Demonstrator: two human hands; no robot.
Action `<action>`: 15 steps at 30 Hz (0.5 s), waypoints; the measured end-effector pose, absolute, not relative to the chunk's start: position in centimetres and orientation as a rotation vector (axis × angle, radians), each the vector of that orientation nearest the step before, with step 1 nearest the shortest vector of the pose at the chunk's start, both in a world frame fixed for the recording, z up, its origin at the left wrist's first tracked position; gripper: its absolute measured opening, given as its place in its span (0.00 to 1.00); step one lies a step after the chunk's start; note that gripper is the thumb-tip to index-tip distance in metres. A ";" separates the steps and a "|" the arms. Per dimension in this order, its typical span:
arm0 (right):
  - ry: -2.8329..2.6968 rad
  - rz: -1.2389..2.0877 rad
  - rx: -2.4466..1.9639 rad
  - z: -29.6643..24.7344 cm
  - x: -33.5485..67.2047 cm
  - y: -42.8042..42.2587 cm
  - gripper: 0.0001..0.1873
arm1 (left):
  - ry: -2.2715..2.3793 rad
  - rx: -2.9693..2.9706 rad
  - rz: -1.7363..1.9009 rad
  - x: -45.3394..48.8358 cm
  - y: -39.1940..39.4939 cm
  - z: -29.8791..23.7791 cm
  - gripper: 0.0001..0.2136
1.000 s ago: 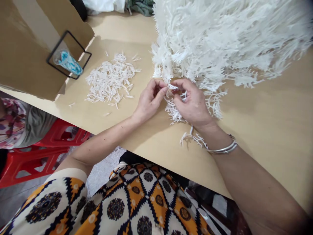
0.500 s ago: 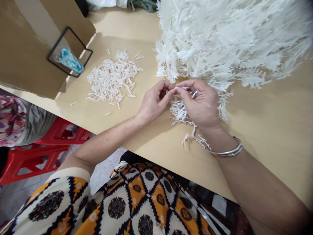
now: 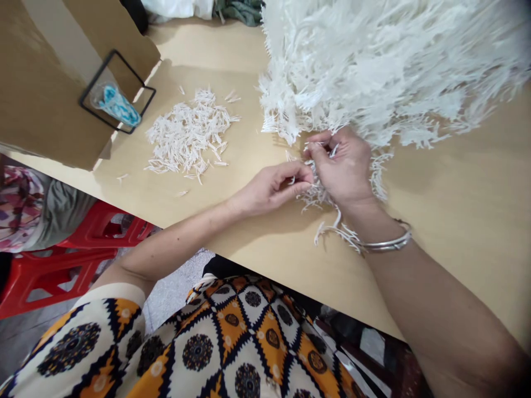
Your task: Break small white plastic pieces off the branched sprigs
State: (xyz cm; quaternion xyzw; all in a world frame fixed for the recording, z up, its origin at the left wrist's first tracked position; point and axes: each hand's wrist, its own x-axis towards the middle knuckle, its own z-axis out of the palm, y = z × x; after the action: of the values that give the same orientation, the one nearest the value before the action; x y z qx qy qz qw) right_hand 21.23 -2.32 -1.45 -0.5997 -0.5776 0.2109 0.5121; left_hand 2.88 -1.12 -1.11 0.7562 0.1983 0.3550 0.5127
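My right hand (image 3: 344, 168) is closed around a branched white plastic strip (image 3: 332, 229) whose lower end trails over the table beside my wrist bangle. My left hand (image 3: 276, 188) rests low on the tabletop (image 3: 456, 182), fingers pinched on small white plastic pieces pulled from that strip. A big heap of the same white plastic strips (image 3: 373, 61) fills the far right. A small pile of loose white pieces (image 3: 188, 135) lies to the left of my hands.
An open cardboard box (image 3: 45, 83) stands at the far left with a black wire holder and a blue-and-clear item (image 3: 116, 105) on it. Red plastic stools (image 3: 62, 254) and another person's patterned clothing (image 3: 20, 204) are below the table edge.
My left hand has dropped down and away from my right hand, taking pieces with it. My right hand shifted slightly right and up toward the big heap.
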 end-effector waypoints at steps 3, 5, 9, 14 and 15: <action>-1.428 0.537 -1.416 -1.8 21.8 -2.1 0.08 | 0.510 1.768 0.854 3.3 -1.5 -1.1 0.21; -1.470 0.587 -1.328 -2.0 21.8 -2.1 0.09 | 0.570 1.724 0.908 3.3 -1.4 -1.1 0.21; -1.436 0.690 -1.230 -2.1 21.8 -2.2 0.11 | 0.589 1.674 0.920 3.0 -1.3 -0.8 0.23; -1.360 0.658 -1.320 -1.8 22.2 -2.4 0.08 | 0.551 1.675 0.835 2.7 -1.6 -0.1 0.26; -1.350 0.648 -1.325 -1.7 22.3 -2.5 0.08 | 0.582 1.674 0.867 2.7 -1.6 -0.1 0.26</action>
State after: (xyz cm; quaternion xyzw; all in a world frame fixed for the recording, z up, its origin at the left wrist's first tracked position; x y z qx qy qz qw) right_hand 22.27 -2.52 -1.66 -0.5577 -0.5679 0.2727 0.5405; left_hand 2.72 -1.62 -0.09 0.7077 0.2459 0.3666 0.5517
